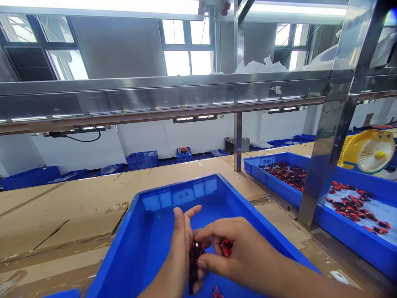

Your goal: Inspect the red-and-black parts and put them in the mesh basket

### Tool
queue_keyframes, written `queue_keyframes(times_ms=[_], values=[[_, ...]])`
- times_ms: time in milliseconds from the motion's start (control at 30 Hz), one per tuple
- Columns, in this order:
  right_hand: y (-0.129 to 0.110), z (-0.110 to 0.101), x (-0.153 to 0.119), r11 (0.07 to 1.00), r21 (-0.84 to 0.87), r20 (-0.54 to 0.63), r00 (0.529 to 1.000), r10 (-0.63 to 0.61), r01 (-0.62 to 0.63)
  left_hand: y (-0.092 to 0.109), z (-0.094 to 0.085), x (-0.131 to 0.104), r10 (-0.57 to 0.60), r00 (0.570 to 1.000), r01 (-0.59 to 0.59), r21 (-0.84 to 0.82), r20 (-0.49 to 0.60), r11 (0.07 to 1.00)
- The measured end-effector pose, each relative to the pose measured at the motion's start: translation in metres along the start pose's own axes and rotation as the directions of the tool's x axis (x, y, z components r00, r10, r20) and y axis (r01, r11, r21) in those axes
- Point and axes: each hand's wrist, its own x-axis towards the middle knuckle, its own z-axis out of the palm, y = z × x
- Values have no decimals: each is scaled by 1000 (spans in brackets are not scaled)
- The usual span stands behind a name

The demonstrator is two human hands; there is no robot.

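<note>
My left hand (177, 250) is turned on edge above a blue plastic tray (231, 187), thumb and a finger raised. Its other fingers curl around several small glossy red-and-black pieces (194, 258). My right hand (240, 244) reaches across from the right, thumb and forefinger closed on the pieces at the left palm. Tucked under its curled fingers is another red-and-black piece (226, 247). A single red piece (217, 292) lies on the tray floor near the bottom of the view. The exact kind of these pieces cannot be made out.
A second blue tray (273, 188) with many red-and-black pieces stands to the right, behind a metal post (327, 136). A yellow fan (369, 151) is beyond it. Cardboard (62, 215) covers the table. A metal shelf beam (155, 95) crosses above.
</note>
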Motion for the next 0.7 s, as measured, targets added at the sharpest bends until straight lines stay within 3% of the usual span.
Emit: queue_keyframes(times_ms=[133, 300, 400, 567, 700], values=[[-1, 1, -3, 994, 94, -71, 996, 53, -46, 2, -1, 2, 10, 997, -3, -96, 73, 995], [-8, -5, -9, 964, -136, -194, 948, -252, 228, -4, -5, 13, 74, 993, -70, -46, 93, 997], [-10, -6, -10, 934, -191, -170, 927, -333, 301, -8, -4, 16, 125, 989, -126, 4, 84, 992], [-6, 3, -9, 952, -45, -116, 945, -306, 303, -6, -1, 11, 152, 986, -162, 192, 66, 968], [-5, 2, -10, 954, 15, -63, 953, -297, 299, -1, 1, 8, 213, 969, -235, 198, 129, 952]])
